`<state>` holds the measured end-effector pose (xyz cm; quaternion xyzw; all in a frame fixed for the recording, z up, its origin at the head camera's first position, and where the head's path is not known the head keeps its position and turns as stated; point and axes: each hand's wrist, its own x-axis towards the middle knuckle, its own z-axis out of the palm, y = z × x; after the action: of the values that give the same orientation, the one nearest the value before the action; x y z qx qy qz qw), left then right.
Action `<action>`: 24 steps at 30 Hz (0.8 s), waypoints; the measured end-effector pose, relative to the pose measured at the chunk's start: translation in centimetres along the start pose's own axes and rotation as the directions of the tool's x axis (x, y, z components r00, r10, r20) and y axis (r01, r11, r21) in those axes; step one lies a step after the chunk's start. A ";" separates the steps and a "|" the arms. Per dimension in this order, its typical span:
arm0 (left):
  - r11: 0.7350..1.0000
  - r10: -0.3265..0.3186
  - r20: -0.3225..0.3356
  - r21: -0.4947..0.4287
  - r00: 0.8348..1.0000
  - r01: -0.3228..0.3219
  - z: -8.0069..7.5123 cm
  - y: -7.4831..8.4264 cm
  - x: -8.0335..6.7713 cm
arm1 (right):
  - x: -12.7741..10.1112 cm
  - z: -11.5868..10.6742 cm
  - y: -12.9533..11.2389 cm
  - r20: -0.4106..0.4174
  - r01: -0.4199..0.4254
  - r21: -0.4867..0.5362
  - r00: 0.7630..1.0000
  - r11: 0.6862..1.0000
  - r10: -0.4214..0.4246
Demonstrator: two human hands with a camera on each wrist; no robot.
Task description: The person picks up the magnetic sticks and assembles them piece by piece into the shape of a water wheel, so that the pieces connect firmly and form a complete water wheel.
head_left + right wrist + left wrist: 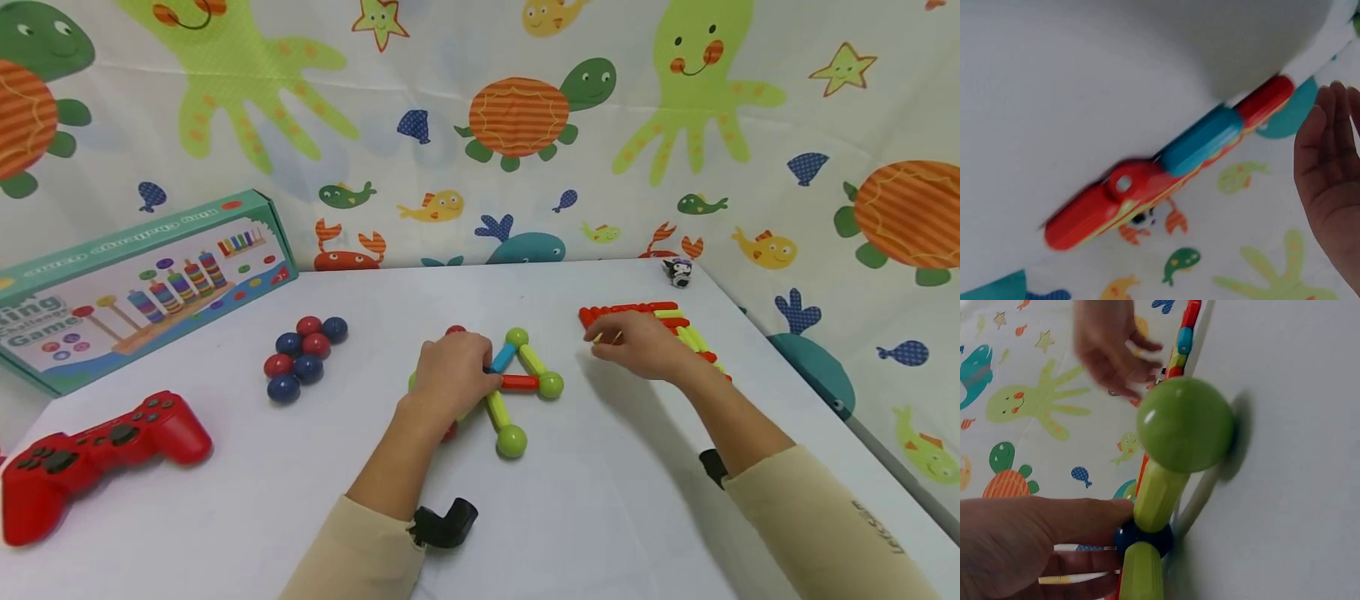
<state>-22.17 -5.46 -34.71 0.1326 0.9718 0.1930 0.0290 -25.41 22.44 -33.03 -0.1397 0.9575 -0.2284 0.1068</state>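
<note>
My left hand (453, 375) pinches the dark blue ball (1165, 542) at the middle of a flat figure of balls and rods. Green balls (512, 442) stand at outer ends, joined by yellow-green rods (497, 410), a red rod (520, 382) and a light blue rod (503, 358). The left hand covers part of the figure. On the right, my right hand (637, 343) hovers over the table beside a group of red and yellow-green rods (693, 337). Its fingers are loosely bent, and the right wrist view shows nothing held. A blue rod (1204, 140) also appears there.
Several red and dark blue balls (308, 368) lie left of the figure. A red game controller (112, 446) sits at the front left, and a game box (150, 287) behind it. A small black-and-white figurine (678, 272) stands at the back right, near the printed cloth.
</note>
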 end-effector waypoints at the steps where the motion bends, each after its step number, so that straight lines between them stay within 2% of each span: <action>1: 1.000 0.007 0.010 -0.016 1.000 -0.007 -0.1 -0.1 0.0 | -0.4 -0.6 0.8 -0.003 -0.003 -0.037 1.000 0.999 0.003; 5: 0.995 0.035 0.072 -0.096 0.997 -0.028 -0.3 -0.5 0.3 | -1.8 -2.1 3.4 0.011 -0.066 -0.197 0.997 0.978 0.070; 8: 0.989 0.039 0.118 -0.144 0.992 -0.022 -0.5 -0.9 0.3 | -2.0 -2.5 4.4 0.042 -0.100 -0.286 0.992 0.953 0.117; 11: 0.984 0.037 0.144 -0.179 0.989 -0.011 -0.7 -1.2 0.3 | -1.8 -2.3 4.6 0.072 -0.105 -0.347 0.988 0.932 0.138; 14: 0.980 0.033 0.151 -0.198 0.988 -0.003 -0.6 -1.2 0.4 | -1.5 -2.1 4.4 0.110 -0.087 -0.370 0.984 0.925 0.137; 19: 0.983 0.034 0.143 -0.183 0.989 -0.007 -0.6 -0.9 0.4 | -1.5 -1.6 3.2 0.174 -0.069 -0.313 0.976 0.947 0.128; 21: 0.985 0.036 0.136 -0.172 0.990 -0.012 -0.7 -0.7 0.4 | -1.4 -1.4 2.3 0.163 -0.077 -0.234 0.980 0.969 0.117; 24: 0.986 0.036 0.124 -0.166 0.992 -0.015 -0.6 -0.6 0.2 | -1.2 -1.0 0.8 0.125 -0.074 -0.060 0.989 0.995 0.081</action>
<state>-22.54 -6.16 -34.42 0.1540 0.9469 0.2642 0.0992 -24.76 23.88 -32.31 -0.1194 0.9595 -0.1880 0.1725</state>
